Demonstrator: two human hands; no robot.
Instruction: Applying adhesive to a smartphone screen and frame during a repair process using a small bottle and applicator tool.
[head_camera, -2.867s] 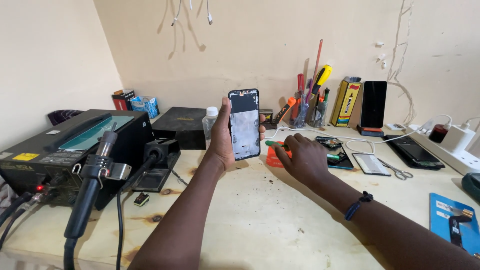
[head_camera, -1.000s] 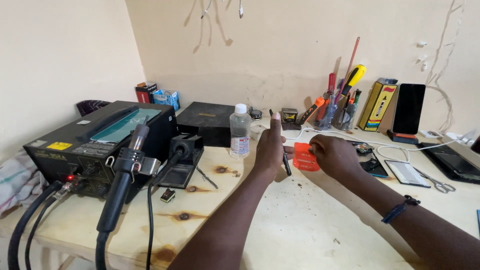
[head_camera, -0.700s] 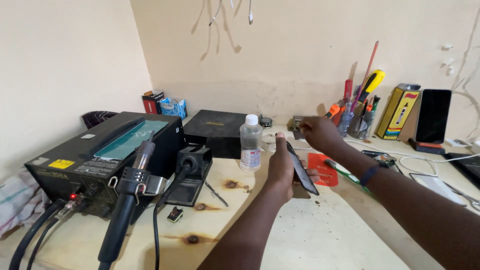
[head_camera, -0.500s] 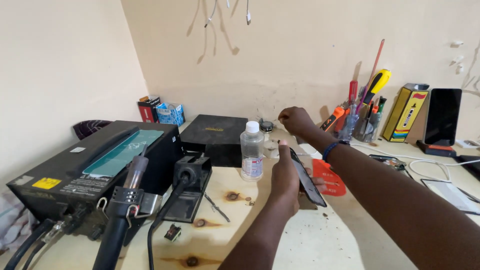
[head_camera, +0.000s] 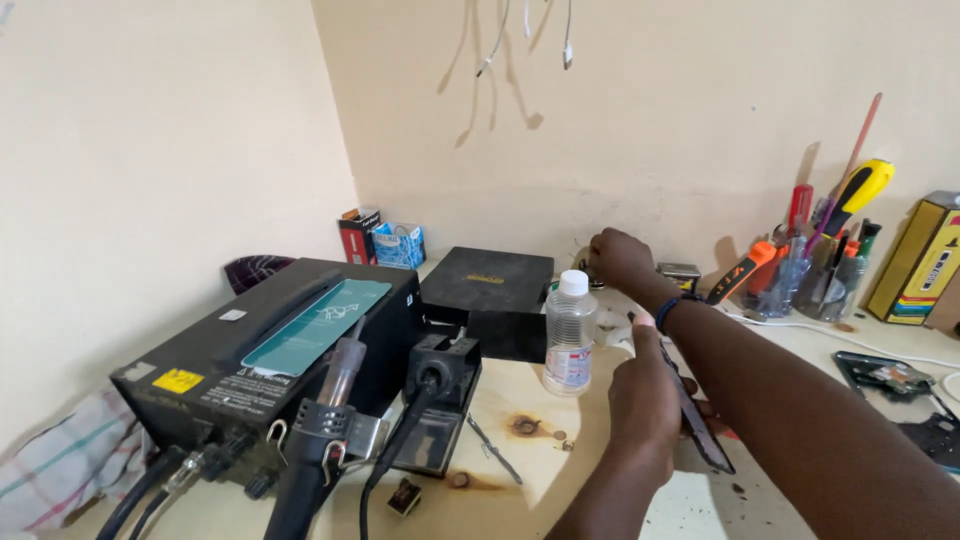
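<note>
On the tabletop (head_camera: 560, 470): wooden surface with burn marks, set in a wall corner.
Left hand (head_camera: 645, 395): grip clamped on a phone (head_camera: 695, 415), held edge-on and tilted just above the surface.
Right hand (head_camera: 620, 260): reaching to the back wall behind a clear bottle (head_camera: 570, 332); fingers curled, but whether they clamp anything cannot be told.
Bottle: upright, white cap, just left of the phone.
Left side: black heat station (head_camera: 270, 350) with a nozzle handle (head_camera: 320, 440) in front.
Rear: black box (head_camera: 487, 283); holder of screwdrivers (head_camera: 810, 270) at right.
</note>
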